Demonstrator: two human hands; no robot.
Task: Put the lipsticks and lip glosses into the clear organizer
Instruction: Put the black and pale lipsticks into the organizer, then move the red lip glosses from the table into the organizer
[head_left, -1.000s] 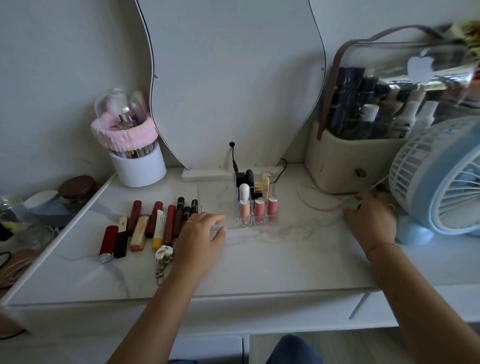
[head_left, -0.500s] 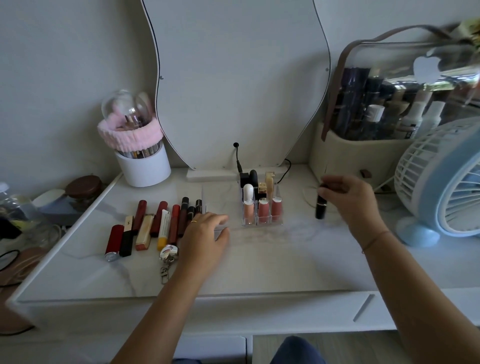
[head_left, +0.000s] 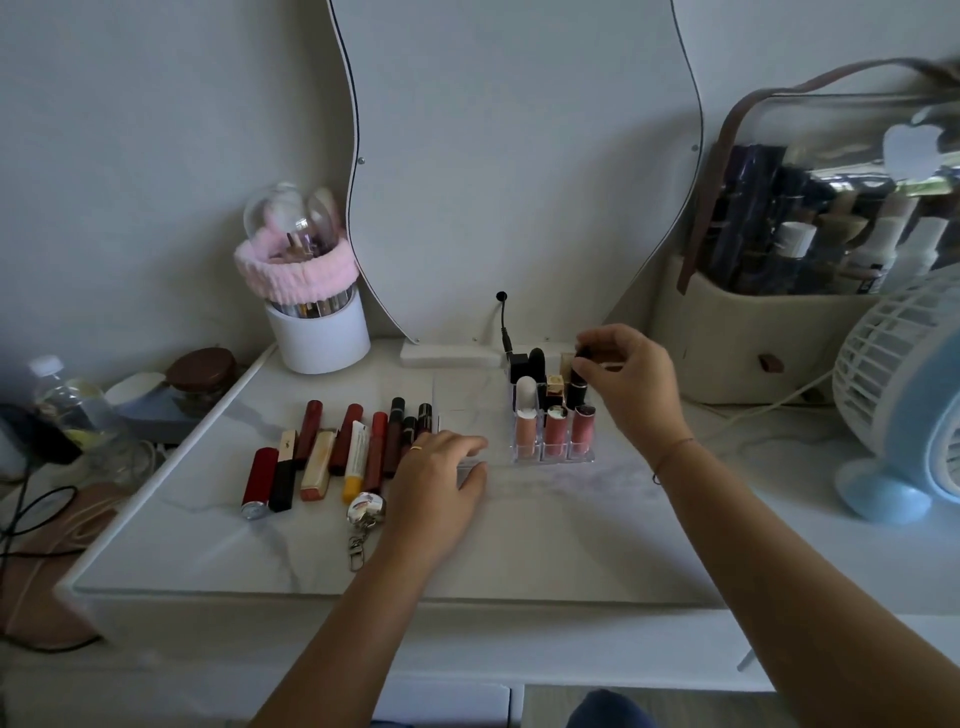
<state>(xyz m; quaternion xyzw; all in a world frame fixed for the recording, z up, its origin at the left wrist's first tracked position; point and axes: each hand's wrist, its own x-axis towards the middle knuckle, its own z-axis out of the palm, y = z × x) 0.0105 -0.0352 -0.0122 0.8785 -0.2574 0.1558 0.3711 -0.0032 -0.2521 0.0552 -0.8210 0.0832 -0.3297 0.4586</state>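
The clear organizer stands mid-table with three pink lip glosses in its front row and several dark and gold lipsticks behind. My right hand holds a black lipstick upright over the organizer's right rear slots, its lower end among the tubes. My left hand rests flat on the table, fingers spread, touching the organizer's clear left part. To its left lies a row of lipsticks and glosses: red, black, beige, yellow-capped and dark tubes.
A keyring lies in front of the row. A white brush holder with a pink band stands back left, the mirror behind, a cosmetics bag back right and a blue fan at the right. A cable runs behind the organizer.
My right hand picked up the black lipstick near the fan and carried it left to the organizer. My left hand stayed in place.
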